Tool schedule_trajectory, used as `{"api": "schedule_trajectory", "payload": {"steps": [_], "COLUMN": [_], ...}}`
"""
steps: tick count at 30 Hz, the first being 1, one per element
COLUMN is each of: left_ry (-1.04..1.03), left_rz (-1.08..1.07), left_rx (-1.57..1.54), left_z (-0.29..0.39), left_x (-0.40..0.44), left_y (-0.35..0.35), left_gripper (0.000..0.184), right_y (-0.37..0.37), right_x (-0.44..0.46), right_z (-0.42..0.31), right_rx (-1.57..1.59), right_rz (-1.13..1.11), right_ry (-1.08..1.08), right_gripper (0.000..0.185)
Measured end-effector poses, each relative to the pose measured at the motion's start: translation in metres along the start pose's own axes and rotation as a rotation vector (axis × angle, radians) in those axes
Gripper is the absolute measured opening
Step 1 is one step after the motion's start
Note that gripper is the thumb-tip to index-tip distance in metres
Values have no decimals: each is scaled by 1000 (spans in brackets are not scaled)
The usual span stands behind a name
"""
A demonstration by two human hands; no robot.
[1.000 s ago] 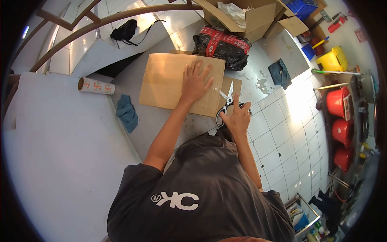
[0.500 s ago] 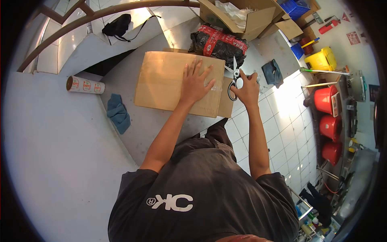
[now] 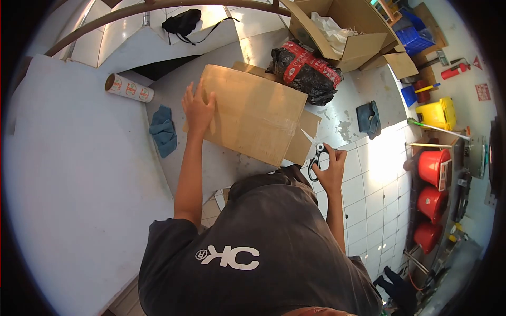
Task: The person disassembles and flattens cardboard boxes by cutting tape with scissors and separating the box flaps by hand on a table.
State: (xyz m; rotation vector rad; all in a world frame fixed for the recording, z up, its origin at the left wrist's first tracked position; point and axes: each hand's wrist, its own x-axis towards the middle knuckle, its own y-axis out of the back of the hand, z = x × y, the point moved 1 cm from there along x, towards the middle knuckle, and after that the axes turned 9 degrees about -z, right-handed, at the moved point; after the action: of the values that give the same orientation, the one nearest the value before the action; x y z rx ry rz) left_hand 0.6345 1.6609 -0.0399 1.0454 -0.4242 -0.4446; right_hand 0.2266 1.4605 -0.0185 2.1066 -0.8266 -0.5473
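Observation:
A brown cardboard box (image 3: 247, 113) lies in front of me, slightly turned, with a flap (image 3: 304, 138) sticking out at its right end. My left hand (image 3: 199, 111) is at the box's left edge, its fingers apart and the thumb near the top face. My right hand (image 3: 332, 167) grips a pair of scissors (image 3: 314, 167) by the dark handles, just right of the flap. The blades point up and left, close to the flap. Past the box sits a black plastic-wrapped bundle (image 3: 311, 79) with red printed tape.
A large open carton (image 3: 363, 50) with white packing stands beyond the bundle. Blue cloths (image 3: 163, 131) lie left, near a printed roll (image 3: 129, 88), and a folded blue one (image 3: 368, 120) right. A black bag (image 3: 182, 23) rests on the ledge. Red buckets (image 3: 433, 204) line the right wall.
My left hand has left the box's top and gone to its left edge. My right hand has drawn the scissors back toward me. The box has turned a little, and the view has shifted.

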Motion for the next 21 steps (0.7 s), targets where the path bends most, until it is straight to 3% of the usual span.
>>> {"api": "schedule_trajectory", "payload": {"steps": [2,5,8,10,12,14,16,20,21], "left_ry": [63,177,405,488,553,600,633,764,757], "left_rz": [30,84,33,73,105,134,215,229,346], "left_rx": [-66,128,121,92,72,51,-109,-136,-87], "left_z": [-6,-3,-5,-21,-40,-54,-62,-73,-71], "left_x": [-24,-48,-70,-81,-105,-129,-162,-220,-231], "left_y": [-5,-9,3,6,4,8,19,25,23], "left_gripper": [62,64,68,63,61,59,58,57,54], "right_y": [6,10,-12,-42,-60,-69,-68,-102,-112], "right_x": [13,27,38,39,39,41,46,77,91], "right_z": [-3,2,13,2,-12,-23,-42,-67,-72], "right_rx": [90,244,369,1076,1089,779,754,624,664], "right_rz": [-42,-189,-307,-421,-467,-425,-471,-483,-534], "right_ry": [64,60,131,-3,68,174,182,414,420], "right_gripper": [68,66,63,63,63,62,61,54,54]}}
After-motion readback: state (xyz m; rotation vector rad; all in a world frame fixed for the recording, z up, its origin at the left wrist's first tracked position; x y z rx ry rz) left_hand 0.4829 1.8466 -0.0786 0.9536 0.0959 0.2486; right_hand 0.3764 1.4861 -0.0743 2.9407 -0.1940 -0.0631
